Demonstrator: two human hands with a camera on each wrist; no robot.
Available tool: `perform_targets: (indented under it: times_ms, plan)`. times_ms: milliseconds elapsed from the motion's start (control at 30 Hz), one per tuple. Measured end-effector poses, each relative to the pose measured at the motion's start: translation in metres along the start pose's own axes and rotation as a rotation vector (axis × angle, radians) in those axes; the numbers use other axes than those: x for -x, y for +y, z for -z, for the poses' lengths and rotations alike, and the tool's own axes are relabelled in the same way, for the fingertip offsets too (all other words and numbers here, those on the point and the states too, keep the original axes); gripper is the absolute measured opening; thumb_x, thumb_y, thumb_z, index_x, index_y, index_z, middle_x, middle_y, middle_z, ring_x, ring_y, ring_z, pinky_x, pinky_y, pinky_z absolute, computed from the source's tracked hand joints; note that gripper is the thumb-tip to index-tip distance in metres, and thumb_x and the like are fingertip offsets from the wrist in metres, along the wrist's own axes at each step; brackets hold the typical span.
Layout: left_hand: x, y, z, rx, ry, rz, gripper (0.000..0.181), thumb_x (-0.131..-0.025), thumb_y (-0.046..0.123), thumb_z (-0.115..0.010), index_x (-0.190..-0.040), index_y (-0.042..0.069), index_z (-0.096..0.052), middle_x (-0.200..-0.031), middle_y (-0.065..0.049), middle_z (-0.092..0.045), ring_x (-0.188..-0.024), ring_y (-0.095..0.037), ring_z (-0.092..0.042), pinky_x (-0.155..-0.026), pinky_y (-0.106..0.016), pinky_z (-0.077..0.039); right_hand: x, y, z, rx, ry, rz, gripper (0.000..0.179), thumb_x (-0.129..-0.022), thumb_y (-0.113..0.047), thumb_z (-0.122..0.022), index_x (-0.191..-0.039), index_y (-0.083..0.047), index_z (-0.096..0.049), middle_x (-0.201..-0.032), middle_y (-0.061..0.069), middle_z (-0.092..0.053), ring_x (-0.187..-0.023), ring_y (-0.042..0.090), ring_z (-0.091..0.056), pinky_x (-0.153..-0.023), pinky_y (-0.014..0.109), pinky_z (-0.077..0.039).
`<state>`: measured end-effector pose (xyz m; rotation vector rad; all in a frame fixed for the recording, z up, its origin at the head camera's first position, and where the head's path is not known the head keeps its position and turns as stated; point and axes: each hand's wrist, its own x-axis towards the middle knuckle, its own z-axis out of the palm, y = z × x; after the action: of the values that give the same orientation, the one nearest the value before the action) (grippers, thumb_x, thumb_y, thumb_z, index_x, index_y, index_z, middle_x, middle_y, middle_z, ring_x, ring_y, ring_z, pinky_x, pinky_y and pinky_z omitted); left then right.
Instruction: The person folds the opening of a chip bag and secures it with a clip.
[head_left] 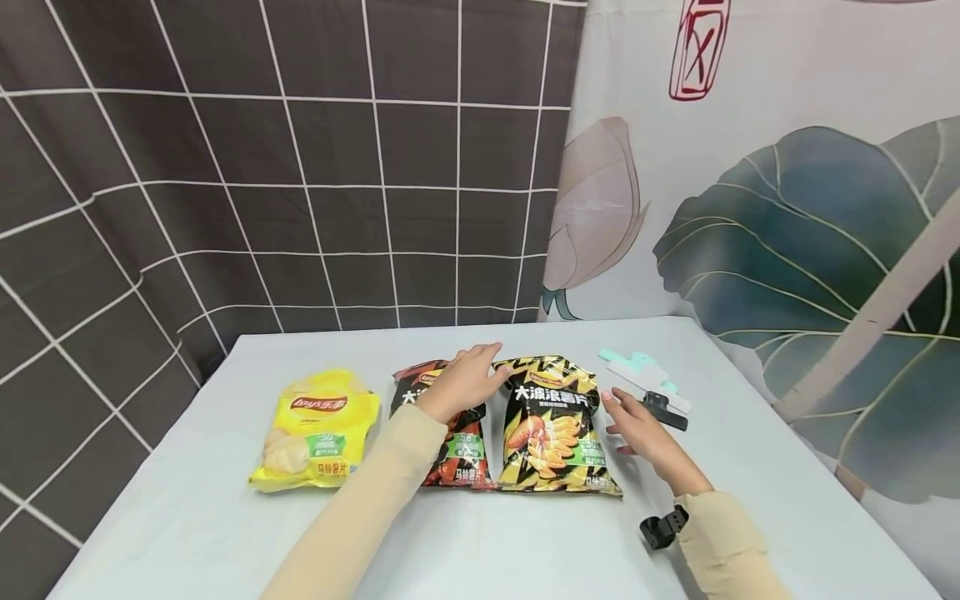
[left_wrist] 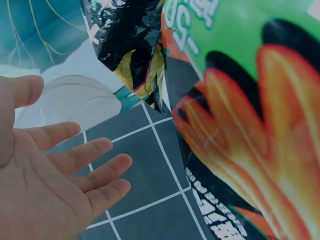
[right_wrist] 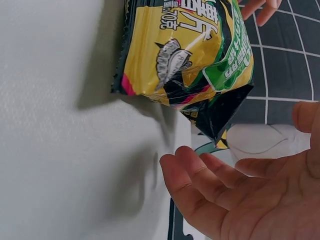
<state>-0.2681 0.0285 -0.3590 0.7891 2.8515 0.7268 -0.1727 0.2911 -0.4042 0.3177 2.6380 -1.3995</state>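
Observation:
Three bags of potato chips lie in a row on the white table. The black and yellow bag (head_left: 551, 425) is between my two hands. My left hand (head_left: 468, 379) hovers over the top of the black and red bag (head_left: 461, 458), its fingers spread toward the yellow-black bag's upper left corner. In the left wrist view that palm (left_wrist: 45, 180) faces the bags with nothing in it. To the right of the yellow-black bag, my right hand (head_left: 645, 433) is held with loosely extended fingers. The right wrist view shows these fingers (right_wrist: 200, 185) just short of the bag's corner.
A yellow bag of chips (head_left: 318, 433) lies at the left. Behind my right hand are a mint-green clip (head_left: 637, 360), a white clip (head_left: 637, 377) and a black clip (head_left: 666, 410). A dark grid curtain (head_left: 337, 167) hangs behind the table (head_left: 525, 542).

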Motion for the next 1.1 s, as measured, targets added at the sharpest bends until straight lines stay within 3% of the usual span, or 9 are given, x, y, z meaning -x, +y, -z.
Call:
perform_targets:
  times_ms: [367, 667, 833, 1100]
  plan:
    - [-0.016, 0.009, -0.009, 0.026, -0.043, -0.044, 0.058, -0.102, 0.043, -0.040, -0.151, 0.013, -0.031, -0.153, -0.013, -0.036, -0.143, -0.033, -0.029, -0.116, -0.049, -0.025, 0.000, 0.012, 0.003, -0.087, -0.005, -0.027, 0.087, -0.097, -0.064, -0.029, -0.152, 0.001, -0.011, -0.146, 0.032, -0.033, -0.122, 0.044, -0.050, -0.078, 0.039, -0.057]
    - [-0.025, 0.008, -0.017, 0.063, -0.092, -0.001, 0.057, -0.102, 0.039, -0.042, -0.151, 0.012, -0.030, -0.154, -0.015, -0.033, -0.144, -0.037, -0.026, -0.114, -0.053, -0.026, -0.005, 0.014, -0.006, -0.105, -0.011, -0.062, 0.084, -0.096, -0.064, -0.032, -0.151, -0.001, -0.019, -0.144, 0.026, -0.040, -0.115, 0.034, -0.057, -0.072, 0.034, -0.056]
    - [-0.028, 0.007, -0.020, 0.074, -0.112, -0.011, 0.057, -0.102, 0.036, -0.041, -0.151, 0.010, -0.030, -0.155, -0.016, -0.031, -0.144, -0.037, -0.024, -0.115, -0.052, -0.025, -0.008, 0.014, -0.007, -0.142, -0.021, -0.063, 0.090, -0.092, -0.069, -0.034, -0.150, -0.002, -0.022, -0.143, 0.026, -0.040, -0.108, 0.028, -0.059, -0.070, 0.034, -0.056]
    - [-0.036, 0.012, -0.025, 0.098, -0.142, -0.030, 0.056, -0.103, 0.035, -0.040, -0.151, 0.010, -0.029, -0.156, -0.016, -0.028, -0.145, -0.036, -0.022, -0.116, -0.051, -0.024, -0.009, 0.018, -0.003, -0.190, -0.028, -0.076, 0.074, -0.100, -0.053, -0.036, -0.151, -0.003, -0.020, -0.143, 0.025, -0.040, -0.107, 0.026, -0.060, -0.071, 0.034, -0.057]
